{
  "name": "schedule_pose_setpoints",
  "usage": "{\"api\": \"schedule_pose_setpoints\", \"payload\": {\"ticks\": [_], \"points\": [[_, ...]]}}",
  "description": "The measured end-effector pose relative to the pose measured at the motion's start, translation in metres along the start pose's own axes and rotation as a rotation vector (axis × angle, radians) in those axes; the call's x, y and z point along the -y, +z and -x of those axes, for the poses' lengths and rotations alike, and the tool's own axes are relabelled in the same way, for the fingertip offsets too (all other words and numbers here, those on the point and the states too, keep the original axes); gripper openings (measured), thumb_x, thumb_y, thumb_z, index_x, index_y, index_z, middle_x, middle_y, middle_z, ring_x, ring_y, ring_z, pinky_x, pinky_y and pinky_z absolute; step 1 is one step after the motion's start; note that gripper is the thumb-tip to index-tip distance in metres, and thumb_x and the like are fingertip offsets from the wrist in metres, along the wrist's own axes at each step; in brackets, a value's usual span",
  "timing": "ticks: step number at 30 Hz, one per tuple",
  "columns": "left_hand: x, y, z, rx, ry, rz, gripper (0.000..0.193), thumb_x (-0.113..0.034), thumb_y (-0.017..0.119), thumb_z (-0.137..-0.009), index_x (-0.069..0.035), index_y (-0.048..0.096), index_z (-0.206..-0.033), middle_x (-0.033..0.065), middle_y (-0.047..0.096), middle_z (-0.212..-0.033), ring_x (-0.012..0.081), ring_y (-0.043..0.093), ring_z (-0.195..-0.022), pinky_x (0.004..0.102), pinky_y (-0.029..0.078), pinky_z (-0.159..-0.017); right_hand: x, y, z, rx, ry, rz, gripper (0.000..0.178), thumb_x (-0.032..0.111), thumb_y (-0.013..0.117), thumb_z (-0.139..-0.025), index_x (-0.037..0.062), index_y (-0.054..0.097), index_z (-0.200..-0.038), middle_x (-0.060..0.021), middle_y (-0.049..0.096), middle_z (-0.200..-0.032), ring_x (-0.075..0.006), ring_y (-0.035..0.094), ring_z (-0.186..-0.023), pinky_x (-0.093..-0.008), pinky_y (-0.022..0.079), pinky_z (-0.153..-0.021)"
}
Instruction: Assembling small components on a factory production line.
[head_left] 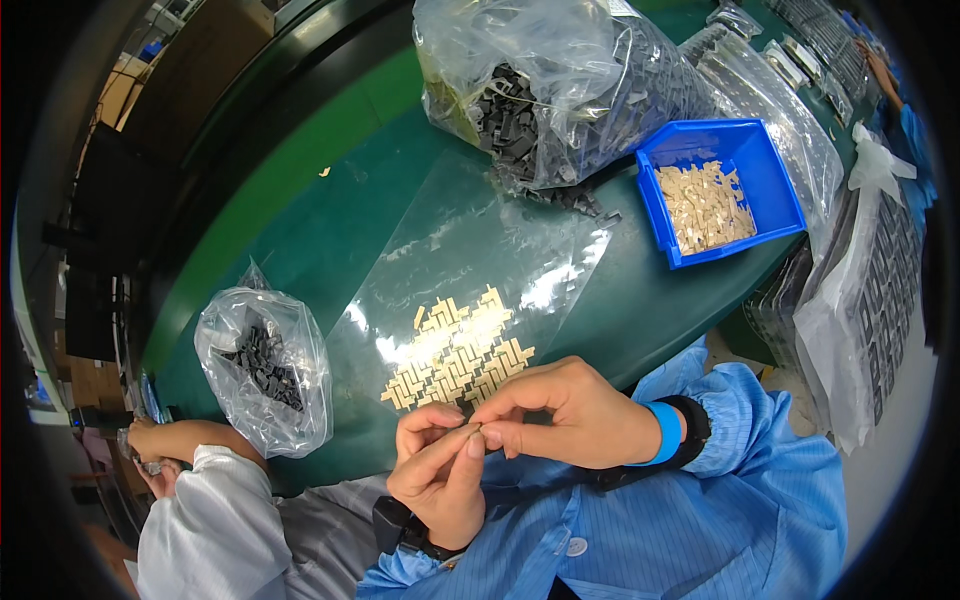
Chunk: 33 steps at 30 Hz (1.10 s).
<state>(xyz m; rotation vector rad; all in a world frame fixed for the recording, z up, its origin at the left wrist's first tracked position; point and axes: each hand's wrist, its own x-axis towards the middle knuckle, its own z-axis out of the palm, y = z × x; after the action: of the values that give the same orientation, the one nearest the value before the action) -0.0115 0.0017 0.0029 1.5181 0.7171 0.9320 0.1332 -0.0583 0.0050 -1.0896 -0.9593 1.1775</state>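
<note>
My left hand (445,485) and my right hand (575,418) meet near the table's close edge, fingertips pinched together. Whatever sits between the fingertips is too small and too covered to name. Just beyond my fingers, several small cream-coloured pieces (460,352) lie in slanting rows on a clear plastic sheet (410,255). A blue bin (775,190) at the right holds a heap of loose beige pieces (703,205). To the left of the sheet, an open clear bag (305,345) contains small black parts (262,368).
A large clear bag (570,60) of dark grey parts stands at the back, some spilled in front (580,202). Stacked plastic trays (775,105) and a wrapped stack (880,310) fill the right. A co-worker's arm in a grey sleeve (215,525) is at the left. Green table (300,230).
</note>
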Motion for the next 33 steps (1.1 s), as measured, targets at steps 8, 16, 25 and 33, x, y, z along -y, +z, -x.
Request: {"api": "schedule_pose_setpoints", "payload": {"ticks": [8,16,25,33], "points": [[-0.004,0.001,-0.001,0.066,-0.353,0.447,0.018,-0.012,0.056,-0.08,0.005,0.059,-0.083,0.0083,0.045,-0.093,0.0198,0.047,-0.081,0.0324,0.041,-0.07,-0.001,-0.002,0.001,-0.024,0.007,-0.087,0.013,0.006,0.059,-0.08,-0.0014,0.061,-0.09,-0.0085,0.061,-0.078,-0.0103,0.058,-0.064,-0.0215,0.045,-0.056],[-0.012,-0.003,-0.01,-0.069,-0.142,0.402,0.012,-0.002,0.06,-0.072,0.005,0.061,-0.082,0.0153,0.053,-0.09,0.0243,0.052,-0.085,0.0344,0.04,-0.08,0.047,-0.048,0.007,-0.477,-0.452,0.686,0.01,-0.003,0.06,-0.069,-0.0002,0.06,-0.079,-0.0089,0.059,-0.068,-0.0181,0.057,-0.058,-0.0245,0.043,-0.051],[-0.059,-0.012,-0.035,0.202,0.018,-0.001,0.012,0.006,0.059,-0.073,0.004,0.06,-0.086,0.0125,0.054,-0.088,0.0181,0.051,-0.081,0.0274,0.04,-0.072,0.09,-0.144,0.041,-0.796,-0.382,1.606,0.005,0.002,0.058,-0.071,0.0022,0.06,-0.076,-0.0111,0.056,-0.066,-0.0266,0.054,-0.058,-0.0348,0.04,-0.056],[-0.079,0.002,-0.05,0.399,0.893,-0.685,0.025,0.009,0.064,-0.059,0.0,0.062,-0.082,0.0101,0.054,-0.082,0.0236,0.053,-0.072,0.0349,0.042,-0.064,0.087,-0.146,0.042,-0.82,-0.432,1.587,0.008,0.002,0.057,-0.071,0.0029,0.059,-0.078,-0.0108,0.058,-0.073,-0.0278,0.053,-0.07,-0.0358,0.04,-0.061]]}}
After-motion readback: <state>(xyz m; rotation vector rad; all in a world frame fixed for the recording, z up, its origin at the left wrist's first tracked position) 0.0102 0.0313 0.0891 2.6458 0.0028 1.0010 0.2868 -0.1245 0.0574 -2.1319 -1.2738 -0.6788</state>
